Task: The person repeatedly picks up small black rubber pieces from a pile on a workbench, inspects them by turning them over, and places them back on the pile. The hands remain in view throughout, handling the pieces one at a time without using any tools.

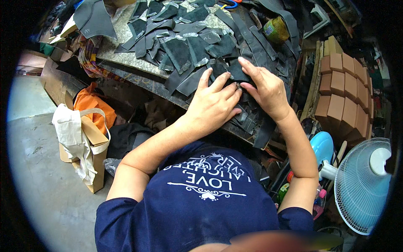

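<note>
My left hand (215, 100) rests with its fingers spread on a small dark leather-like piece (219, 67) at the near edge of the worktable. Close beside it on the right, my right hand (265, 89) has its thumb and forefinger stretched apart, with a curved black piece (237, 70) between their tips. The thumb nearly meets the left fingertips. Beyond both hands lie many overlapping black cut pieces (178, 52), some with pale, whitish edges. Long black strips (247, 40) run toward the far right.
A glass jar (276, 30) with yellowish contents and orange-and-blue-handled scissors (230, 5) sit at the table's far side. To the right are stacked brown blocks (344, 92) and a blue-white fan (363, 187). A cream cloth bag (69, 126) and orange bag (94, 107) are left.
</note>
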Available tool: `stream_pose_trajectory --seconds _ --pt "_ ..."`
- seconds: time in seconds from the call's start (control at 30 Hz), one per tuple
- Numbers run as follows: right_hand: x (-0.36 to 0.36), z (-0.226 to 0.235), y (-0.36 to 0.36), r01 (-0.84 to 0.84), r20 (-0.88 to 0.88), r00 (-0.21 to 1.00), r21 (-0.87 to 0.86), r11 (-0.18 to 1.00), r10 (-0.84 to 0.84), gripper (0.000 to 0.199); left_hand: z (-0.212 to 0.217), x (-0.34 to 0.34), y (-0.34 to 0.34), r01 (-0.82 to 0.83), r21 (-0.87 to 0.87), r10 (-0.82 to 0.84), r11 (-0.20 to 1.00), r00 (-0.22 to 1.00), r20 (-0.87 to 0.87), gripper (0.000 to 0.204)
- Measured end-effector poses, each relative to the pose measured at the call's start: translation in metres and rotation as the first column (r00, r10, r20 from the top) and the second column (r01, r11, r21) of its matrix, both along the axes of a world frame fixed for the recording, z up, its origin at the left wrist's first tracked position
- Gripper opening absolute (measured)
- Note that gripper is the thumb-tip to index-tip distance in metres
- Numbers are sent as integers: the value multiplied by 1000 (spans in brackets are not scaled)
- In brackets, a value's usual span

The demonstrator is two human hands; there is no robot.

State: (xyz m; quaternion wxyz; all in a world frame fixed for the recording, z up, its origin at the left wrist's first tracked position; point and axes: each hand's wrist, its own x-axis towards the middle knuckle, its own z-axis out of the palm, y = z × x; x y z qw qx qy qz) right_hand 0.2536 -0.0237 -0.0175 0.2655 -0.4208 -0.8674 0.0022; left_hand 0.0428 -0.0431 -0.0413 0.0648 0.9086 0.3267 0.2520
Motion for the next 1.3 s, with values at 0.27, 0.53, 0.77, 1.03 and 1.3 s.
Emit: stream_pose_trajectory --seconds 0.27,0.53,0.77,1.03,1.3 --pt "-1 1 5 84 -196 972 -236 968 -132 69 1 2 0 -19 -1 19 1000 1000 -16 49" --pt "6 9 9 107 -484 825 -372 922 -291 49 3 7 2 -17 3 17 1000 1000 18 52" --pt "19 13 17 -32 -787 375 -539 842 -490 53 4 8 5 8 -31 -6 999 997 70 57" --pt "25 7 13 -205 -769 237 -637 743 -594 56 4 7 5 13 2 -13 1000 993 118 47" --pt "26 14 3 -160 -754 274 -647 745 -596 64 4 19 18 65 70 -73 995 992 108 25"
